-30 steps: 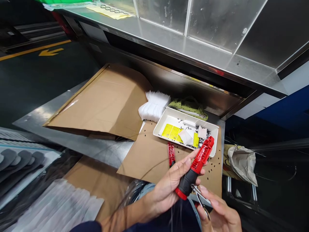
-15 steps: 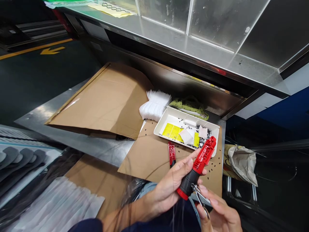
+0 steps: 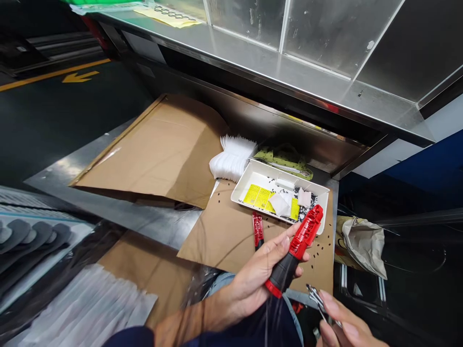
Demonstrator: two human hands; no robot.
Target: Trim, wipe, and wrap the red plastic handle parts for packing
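At the steel table, above a cardboard sheet at its near edge, the left hand wraps around a red-and-black tool handle, while the right hand pinches small steel snips.

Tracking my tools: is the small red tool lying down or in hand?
Lying down: the small red tool rests on the brown cardboard, apart from your left hand.

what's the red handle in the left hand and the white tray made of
The red handle looks like glossy moulded plastic, given its shine and formed ridges; its black lower part seems matte, maybe rubber. The white tray looks like smooth plastic, thin-walled and glossy.
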